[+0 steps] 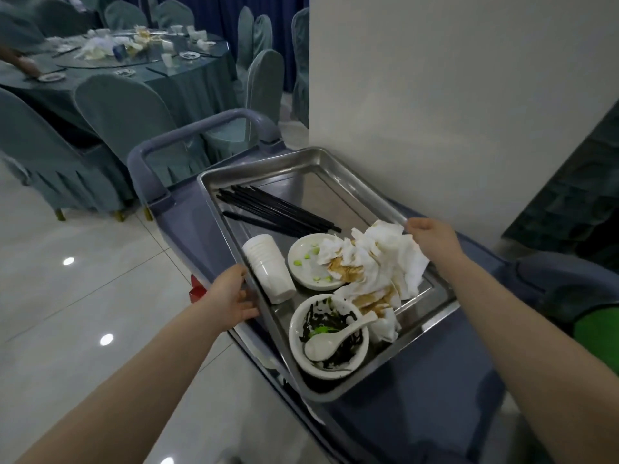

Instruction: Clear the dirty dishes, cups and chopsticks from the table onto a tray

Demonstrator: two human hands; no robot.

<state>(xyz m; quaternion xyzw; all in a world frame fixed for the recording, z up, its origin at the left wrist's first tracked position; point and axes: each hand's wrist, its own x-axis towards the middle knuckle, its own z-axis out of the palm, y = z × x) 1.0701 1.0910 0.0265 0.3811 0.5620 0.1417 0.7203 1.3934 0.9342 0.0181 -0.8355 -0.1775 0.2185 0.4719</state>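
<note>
Head camera, looking down: a person grips a stainless-steel tray (355, 182) by its 2 long edges above a blue-grey service cart (418, 413) parked beside a white wall (452, 95). The left hand (231, 298) closes on the tray's left rim, fingers curled over the edge beside a stack of white cups (269, 267) lying on its side. The right hand (432, 241) closes on the right rim, just beside a heap of crumpled white napkins (378, 262) stained brown.

On the tray, a bundle of black chopsticks (278, 211) lies diagonally across the far half. Nearer the camera, a small white plate (304, 262) carries green scraps, with the napkins overlapping its right side. At the near end sits a white bowl (328, 336) streaked with dark residue, a white ceramic spoon (338, 338) resting inside it, handle pointing toward the napkins.

The tray sits skewed across the cart top, its left edge overhanging the side; whether it rests there or is lifted cannot be told. In the background, a round table (187, 82) draped in grey-blue cloth bears scattered small dishes, cups and crumpled paper, ringed by covered chairs (127, 122) on a glossy tiled floor (83, 279).
</note>
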